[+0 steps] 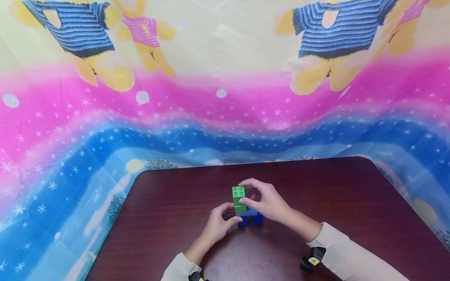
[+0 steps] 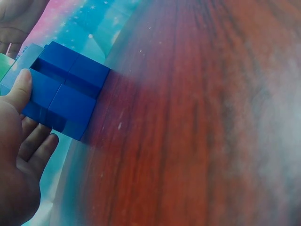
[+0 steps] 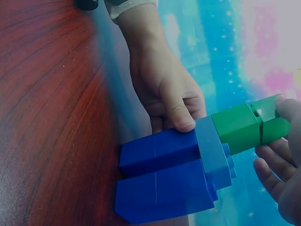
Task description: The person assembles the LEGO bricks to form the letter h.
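Note:
Two dark blue legs of stacked toy building bricks (image 3: pixel 160 188) stand on the table, bridged by a lighter blue brick (image 3: pixel 214 153). A green brick (image 3: pixel 235 127) sits on one end of that bridge. My left hand (image 1: pixel 216 226) grips the structure from the left, its thumb against the blue bricks in the left wrist view. At the top my right hand (image 1: pixel 268 201) pinches another green brick (image 1: pixel 238 191) between thumb and fingers. In the right wrist view this upper brick is slightly tilted, with a narrow gap between it and the green one below.
The dark reddish-brown wooden table (image 1: pixel 168 203) has rounded far corners. Behind it hangs a patterned cloth (image 1: pixel 225 117) in pink, blue and cream with printed bears. A black wrist device (image 1: pixel 313 259) sits at the right sleeve.

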The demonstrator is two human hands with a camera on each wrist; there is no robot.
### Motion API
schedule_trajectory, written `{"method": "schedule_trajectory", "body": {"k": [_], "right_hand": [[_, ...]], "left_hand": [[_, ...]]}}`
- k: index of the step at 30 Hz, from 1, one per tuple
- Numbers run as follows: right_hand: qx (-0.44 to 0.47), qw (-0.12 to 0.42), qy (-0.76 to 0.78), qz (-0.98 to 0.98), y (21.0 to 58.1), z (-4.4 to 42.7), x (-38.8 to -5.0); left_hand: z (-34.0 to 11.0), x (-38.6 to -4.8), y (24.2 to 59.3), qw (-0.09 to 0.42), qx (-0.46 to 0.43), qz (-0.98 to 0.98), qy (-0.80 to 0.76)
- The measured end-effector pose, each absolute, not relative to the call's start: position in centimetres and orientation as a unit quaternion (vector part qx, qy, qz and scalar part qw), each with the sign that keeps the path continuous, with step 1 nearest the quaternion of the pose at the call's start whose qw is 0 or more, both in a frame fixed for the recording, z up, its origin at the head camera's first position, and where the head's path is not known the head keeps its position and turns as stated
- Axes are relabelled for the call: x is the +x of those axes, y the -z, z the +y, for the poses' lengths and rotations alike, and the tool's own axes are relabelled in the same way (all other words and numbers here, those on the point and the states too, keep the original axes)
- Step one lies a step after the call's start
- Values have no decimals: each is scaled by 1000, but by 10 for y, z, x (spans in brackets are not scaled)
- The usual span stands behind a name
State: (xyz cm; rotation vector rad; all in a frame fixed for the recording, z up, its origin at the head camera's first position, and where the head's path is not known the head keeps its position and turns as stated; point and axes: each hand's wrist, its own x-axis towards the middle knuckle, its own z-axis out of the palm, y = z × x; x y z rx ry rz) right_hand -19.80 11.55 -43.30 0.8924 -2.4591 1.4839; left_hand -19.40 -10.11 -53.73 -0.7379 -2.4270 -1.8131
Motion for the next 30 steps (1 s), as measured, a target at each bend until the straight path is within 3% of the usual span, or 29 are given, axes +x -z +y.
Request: {"method": "schedule_trajectory", "body": {"k": [15,30], "right_hand": [[298,64,-490,-817,440,116,-195],[307,100,-470,-822,447,112,-193]], "left_hand": [[-100,-193,537,19,-243,-768,593],[-102,-194,538,9,-240,-778,581]]}}
